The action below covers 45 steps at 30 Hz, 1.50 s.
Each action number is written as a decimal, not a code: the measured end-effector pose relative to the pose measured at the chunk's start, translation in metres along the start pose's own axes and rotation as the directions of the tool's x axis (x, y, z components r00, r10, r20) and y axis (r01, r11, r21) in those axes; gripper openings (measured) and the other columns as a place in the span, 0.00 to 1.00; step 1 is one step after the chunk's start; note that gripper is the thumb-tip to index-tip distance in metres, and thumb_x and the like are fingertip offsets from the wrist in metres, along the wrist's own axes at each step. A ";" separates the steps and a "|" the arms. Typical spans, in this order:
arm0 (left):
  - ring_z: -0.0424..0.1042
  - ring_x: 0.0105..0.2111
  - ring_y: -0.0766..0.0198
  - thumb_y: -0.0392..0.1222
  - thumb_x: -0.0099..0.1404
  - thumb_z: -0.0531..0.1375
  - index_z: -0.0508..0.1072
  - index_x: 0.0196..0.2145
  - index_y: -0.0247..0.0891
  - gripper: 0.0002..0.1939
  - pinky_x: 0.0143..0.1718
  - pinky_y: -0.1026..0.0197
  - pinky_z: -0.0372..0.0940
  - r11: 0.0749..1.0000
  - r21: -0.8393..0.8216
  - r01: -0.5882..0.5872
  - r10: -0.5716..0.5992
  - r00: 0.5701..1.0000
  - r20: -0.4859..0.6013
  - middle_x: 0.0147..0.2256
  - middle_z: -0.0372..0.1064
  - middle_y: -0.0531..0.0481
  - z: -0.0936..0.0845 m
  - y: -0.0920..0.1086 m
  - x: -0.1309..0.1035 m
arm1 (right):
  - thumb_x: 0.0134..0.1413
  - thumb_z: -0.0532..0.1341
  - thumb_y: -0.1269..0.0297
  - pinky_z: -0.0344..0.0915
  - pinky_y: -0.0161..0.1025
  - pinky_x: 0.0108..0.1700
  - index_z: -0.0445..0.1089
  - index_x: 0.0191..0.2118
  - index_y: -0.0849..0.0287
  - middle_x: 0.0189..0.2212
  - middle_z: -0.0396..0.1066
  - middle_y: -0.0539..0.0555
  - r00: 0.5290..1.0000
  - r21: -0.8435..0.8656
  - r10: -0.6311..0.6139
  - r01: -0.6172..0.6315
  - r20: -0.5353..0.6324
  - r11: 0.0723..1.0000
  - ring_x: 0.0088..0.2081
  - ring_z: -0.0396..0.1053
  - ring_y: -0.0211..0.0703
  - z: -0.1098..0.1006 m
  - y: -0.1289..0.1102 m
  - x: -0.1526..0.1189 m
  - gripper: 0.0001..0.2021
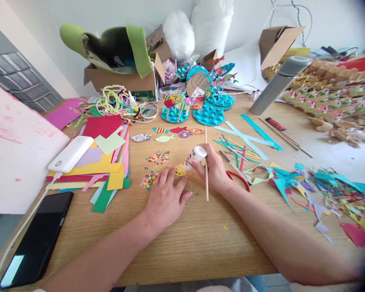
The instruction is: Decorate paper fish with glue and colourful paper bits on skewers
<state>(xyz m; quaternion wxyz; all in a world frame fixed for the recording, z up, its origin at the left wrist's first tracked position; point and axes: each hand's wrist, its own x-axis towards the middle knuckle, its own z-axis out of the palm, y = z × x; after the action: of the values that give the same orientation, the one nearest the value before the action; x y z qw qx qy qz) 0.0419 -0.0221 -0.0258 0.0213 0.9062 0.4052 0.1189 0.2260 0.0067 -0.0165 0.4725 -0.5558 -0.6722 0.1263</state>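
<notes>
In the head view, at the centre of the frame, the right hand [215, 168] has its grip closed round a white bottle [197, 154], a wooden stick [207, 188] held too; the left hand [166, 198] lies spread, fingertips beside a yellow paper piece [179, 170] on the table [182, 251]. The step looks like gluing; the next move seemingly calls for a steady nozzle, though whether it touches the paper I cannot tell

Craft workspace: wooden table [176, 255], glue bottle [197, 154], coloured paper sheets [101, 126], paper scraps [346, 192], cardboard box [118, 83].
</notes>
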 end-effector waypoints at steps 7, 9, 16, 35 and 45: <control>0.55 0.60 0.44 0.52 0.69 0.52 0.68 0.55 0.41 0.22 0.58 0.40 0.56 1.000 0.000 0.002 -0.002 1.000 -0.009 0.58 0.59 0.37 0.000 0.000 -0.001 | 0.55 0.61 0.53 0.61 0.37 0.29 0.59 0.38 0.54 0.26 0.68 0.48 0.996 -0.005 -0.044 0.044 -0.071 0.999 0.25 0.64 0.38 -0.002 0.000 0.001 0.13; 0.55 0.60 0.44 0.53 0.69 0.52 0.69 0.55 0.41 0.22 0.59 0.40 0.56 1.000 0.001 0.002 -0.002 1.000 -0.007 0.58 0.59 0.37 0.000 0.000 -0.001 | 0.57 0.60 0.54 0.61 0.37 0.29 0.58 0.38 0.54 0.27 0.68 0.49 0.990 -0.005 -0.071 0.071 -0.122 0.997 0.25 0.63 0.37 -0.002 0.000 0.001 0.12; 0.55 0.60 0.43 0.53 0.69 0.51 0.69 0.55 0.40 0.22 0.59 0.41 0.56 1.000 0.006 0.000 0.000 1.000 -0.006 0.58 0.59 0.37 0.000 0.000 0.000 | 0.55 0.62 0.54 0.60 0.36 0.28 0.59 0.37 0.54 0.25 0.67 0.47 0.995 0.006 -0.056 0.057 -0.087 0.998 0.24 0.63 0.37 0.000 0.001 0.002 0.13; 0.54 0.61 0.45 0.53 0.69 0.51 0.69 0.54 0.42 0.21 0.58 0.42 0.56 0.998 -0.048 0.031 -0.032 0.999 -0.019 0.58 0.59 0.37 0.001 0.001 -0.002 | 0.49 0.65 0.61 0.66 0.41 0.37 0.62 0.36 0.55 0.41 0.73 0.55 0.994 0.202 0.082 -0.067 -0.070 0.977 0.35 0.70 0.43 -0.021 0.018 0.021 0.12; 0.53 0.62 0.44 0.53 0.70 0.50 0.70 0.53 0.40 0.22 0.60 0.43 0.54 0.993 -0.094 0.065 -0.065 0.998 -0.004 0.59 0.58 0.34 -0.002 0.003 -0.002 | 0.52 0.58 0.66 0.67 0.44 0.39 0.62 0.39 0.54 0.43 0.72 0.57 0.980 -0.249 -0.002 0.053 0.200 0.967 0.38 0.71 0.47 -0.016 0.056 0.016 0.07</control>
<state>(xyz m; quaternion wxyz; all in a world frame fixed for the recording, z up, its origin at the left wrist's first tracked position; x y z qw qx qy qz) 0.0422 -0.0254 -0.0243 0.0664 0.8902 0.4284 0.1402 0.2747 0.0342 -0.0393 0.3300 -0.5868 -0.7342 0.0873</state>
